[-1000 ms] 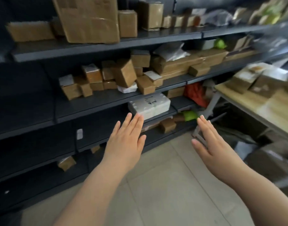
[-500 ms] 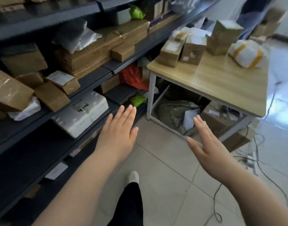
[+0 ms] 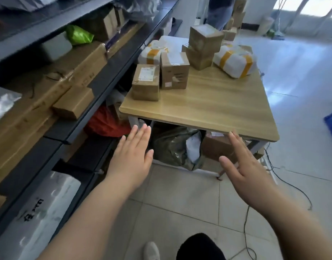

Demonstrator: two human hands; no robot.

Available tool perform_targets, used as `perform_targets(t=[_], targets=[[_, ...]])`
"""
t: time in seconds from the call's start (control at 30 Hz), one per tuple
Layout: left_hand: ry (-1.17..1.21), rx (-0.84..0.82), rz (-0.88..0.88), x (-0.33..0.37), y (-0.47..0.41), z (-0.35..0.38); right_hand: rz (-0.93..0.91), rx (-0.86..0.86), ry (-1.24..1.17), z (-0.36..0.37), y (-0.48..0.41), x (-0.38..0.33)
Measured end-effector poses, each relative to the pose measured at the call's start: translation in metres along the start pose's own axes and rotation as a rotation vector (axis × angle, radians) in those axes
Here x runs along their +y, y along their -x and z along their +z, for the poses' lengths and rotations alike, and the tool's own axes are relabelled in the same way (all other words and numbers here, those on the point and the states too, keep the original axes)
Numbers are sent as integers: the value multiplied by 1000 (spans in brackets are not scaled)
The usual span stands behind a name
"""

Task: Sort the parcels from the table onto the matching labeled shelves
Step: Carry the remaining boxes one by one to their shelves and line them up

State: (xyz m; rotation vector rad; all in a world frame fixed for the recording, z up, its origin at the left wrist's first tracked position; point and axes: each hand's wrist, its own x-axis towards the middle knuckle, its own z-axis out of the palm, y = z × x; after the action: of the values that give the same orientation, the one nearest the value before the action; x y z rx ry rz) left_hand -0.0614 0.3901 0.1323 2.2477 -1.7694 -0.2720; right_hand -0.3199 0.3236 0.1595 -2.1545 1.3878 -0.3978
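Head view is showing the parcels (image 3: 203, 46) sitting on the far half of the wooden tabletop (image 3: 208, 113) — brown boxes, two of them stacked, and white bags with yellow tape (image 3: 234, 61). A small brown box (image 3: 145, 85) is standing nearest to the front-left corner, touching a taller box (image 3: 174, 72). The shelves (image 3: 105, 79) are running along the left side, just beside the tabletop. The left hand (image 3: 132, 156) and the right hand (image 3: 244, 162) are hovering before the front edge — each grip is wide open, fingers straight, holding nothing.
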Motion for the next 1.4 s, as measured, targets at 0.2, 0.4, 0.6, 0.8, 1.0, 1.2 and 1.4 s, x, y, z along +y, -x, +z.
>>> perform_targets(t=[0.2, 0.4, 0.6, 0.8, 1.0, 1.2, 1.4], targets=[[-56, -92, 73, 21, -90, 27, 141, 14, -61, -15, -54, 47], [-117, -101, 24, 37, -183, 30, 86, -12, -69, -42, -164, 79], [-104, -50, -95, 48, -257, 28, -41, -119, -64, -52, -271, 96], [-94, -130, -191, 47, -272, 53, -106, -299, -81, -32, -318, 98], [-109, -155, -277, 7, -308, 49, -123, -395, -73, -7, -362, 88], [-47, -178, -200, -31, -380, 45, -91, -295, -33, 1, -415, 59], [65, -237, -93, -60, -461, 49, 3, -219, 20, 23, -484, 37]])
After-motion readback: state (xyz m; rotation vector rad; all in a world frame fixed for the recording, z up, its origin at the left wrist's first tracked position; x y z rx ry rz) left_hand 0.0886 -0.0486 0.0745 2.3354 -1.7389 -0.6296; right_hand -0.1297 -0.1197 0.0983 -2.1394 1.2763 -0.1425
